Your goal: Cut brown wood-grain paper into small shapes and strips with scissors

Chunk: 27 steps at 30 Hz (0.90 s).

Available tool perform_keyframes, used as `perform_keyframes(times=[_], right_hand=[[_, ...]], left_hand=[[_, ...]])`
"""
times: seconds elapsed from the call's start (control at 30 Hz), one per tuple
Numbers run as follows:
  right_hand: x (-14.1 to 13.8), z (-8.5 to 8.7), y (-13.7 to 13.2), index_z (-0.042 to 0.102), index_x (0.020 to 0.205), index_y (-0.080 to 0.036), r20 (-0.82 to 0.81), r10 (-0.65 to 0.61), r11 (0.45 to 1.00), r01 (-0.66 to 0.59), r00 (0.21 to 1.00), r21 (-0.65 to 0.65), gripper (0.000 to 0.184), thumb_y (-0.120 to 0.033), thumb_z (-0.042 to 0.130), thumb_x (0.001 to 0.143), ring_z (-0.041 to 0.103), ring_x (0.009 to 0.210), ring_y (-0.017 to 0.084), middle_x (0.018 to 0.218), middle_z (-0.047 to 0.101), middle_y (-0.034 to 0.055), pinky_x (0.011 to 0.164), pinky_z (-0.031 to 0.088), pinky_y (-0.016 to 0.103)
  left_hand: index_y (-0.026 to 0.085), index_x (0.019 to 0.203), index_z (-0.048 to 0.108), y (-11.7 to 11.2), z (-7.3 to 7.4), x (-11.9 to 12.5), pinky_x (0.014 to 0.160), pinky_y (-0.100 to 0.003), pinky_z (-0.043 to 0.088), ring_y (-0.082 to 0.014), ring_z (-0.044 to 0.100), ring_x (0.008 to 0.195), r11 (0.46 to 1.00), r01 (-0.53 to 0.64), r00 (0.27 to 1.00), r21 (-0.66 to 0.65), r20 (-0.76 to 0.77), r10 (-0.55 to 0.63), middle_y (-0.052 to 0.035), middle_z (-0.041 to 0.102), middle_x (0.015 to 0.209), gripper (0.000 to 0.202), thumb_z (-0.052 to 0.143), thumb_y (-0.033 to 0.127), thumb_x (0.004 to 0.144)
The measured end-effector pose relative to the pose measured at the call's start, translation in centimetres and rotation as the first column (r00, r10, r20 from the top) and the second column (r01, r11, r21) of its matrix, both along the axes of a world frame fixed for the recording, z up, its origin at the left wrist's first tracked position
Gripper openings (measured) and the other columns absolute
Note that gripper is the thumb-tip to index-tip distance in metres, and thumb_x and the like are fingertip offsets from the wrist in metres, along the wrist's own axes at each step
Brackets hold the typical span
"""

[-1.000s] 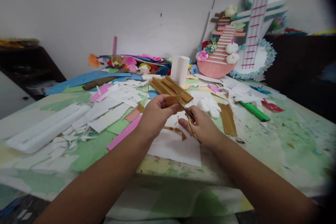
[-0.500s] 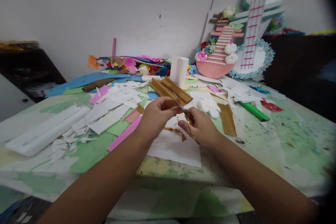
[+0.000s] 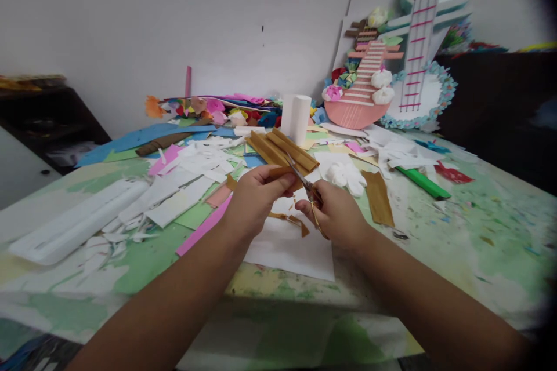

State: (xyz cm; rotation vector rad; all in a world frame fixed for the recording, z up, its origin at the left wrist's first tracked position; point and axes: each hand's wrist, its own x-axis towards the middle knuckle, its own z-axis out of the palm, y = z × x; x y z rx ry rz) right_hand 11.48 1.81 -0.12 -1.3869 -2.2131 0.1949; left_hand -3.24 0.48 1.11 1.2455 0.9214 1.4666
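Note:
My left hand point(image 3: 256, 194) is closed on a small piece of brown paper point(image 3: 282, 172), held above the table. My right hand point(image 3: 337, 211) grips a pair of scissors point(image 3: 304, 182) with gold handles, the blades crossing the brown piece. Thin brown offcuts point(image 3: 292, 220) lie on a white sheet point(image 3: 291, 246) right below both hands. Just behind the hands rests a bundle of folded brown paper strips point(image 3: 281, 149).
The paint-stained green table point(image 3: 456, 226) is strewn with white, pink and blue paper scraps. A white roll point(image 3: 296, 117), a green marker point(image 3: 422, 182), a brown strip point(image 3: 378, 197) and white paper flowers point(image 3: 346, 174) lie nearby. Paper guitar models point(image 3: 369, 87) lean against the back wall.
The scissors have edged a little further into the brown piece. Both hands stay in nearly the same place; the view has shifted slightly.

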Motion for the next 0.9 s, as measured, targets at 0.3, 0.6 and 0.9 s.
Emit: perform_keyframes(times=[0.3, 0.6, 0.9], right_hand=[[-0.09, 0.08, -0.06, 0.038, 0.061, -0.021, -0.008, -0.012, 1.0, 0.012, 1.0, -0.007, 0.034, -0.053, 0.043, 0.071, 0.037, 0.048, 0.012, 0.054, 0.046, 0.001, 0.043, 0.022, 0.023], [-0.06, -0.17, 0.01, 0.037, 0.061, -0.021, 0.007, -0.007, 1.0, 0.007, 1.0, 0.003, 0.037, -0.056, 0.043, 0.07, 0.038, 0.047, 0.012, 0.054, 0.048, 0.0007, 0.043, 0.022, 0.023], [-0.07, -0.01, -0.03, 0.04, 0.063, -0.02, 0.057, -0.03, 1.0, 0.031, 0.998, -0.005, 0.036, -0.055, 0.043, 0.071, 0.042, 0.046, 0.011, 0.054, 0.051, -0.0007, 0.042, 0.02, 0.022]], left_hand=[[0.015, 0.07, 0.062, -0.09, 0.14, 0.0, 0.059, -0.025, 0.044, -0.0093, 0.052, 0.057, 0.998, -0.024, 0.996, -0.065, 0.085, 0.029, -0.0016, 0.061, 0.067, 0.019, 0.061, 0.032, 0.064], [0.014, 0.068, 0.06, 0.06, 0.43, -0.52, 0.055, -0.023, 0.043, -0.0098, 0.052, 0.058, 0.997, -0.066, 0.997, -0.031, -0.035, 0.065, -0.0018, 0.059, 0.065, 0.018, 0.058, 0.031, 0.066], [0.013, 0.066, 0.06, -0.02, 0.75, -0.79, 0.055, -0.024, 0.041, -0.0108, 0.051, 0.059, 0.99, -0.136, 0.974, 0.027, -0.182, 0.138, -0.002, 0.059, 0.063, 0.021, 0.053, 0.033, 0.066]])
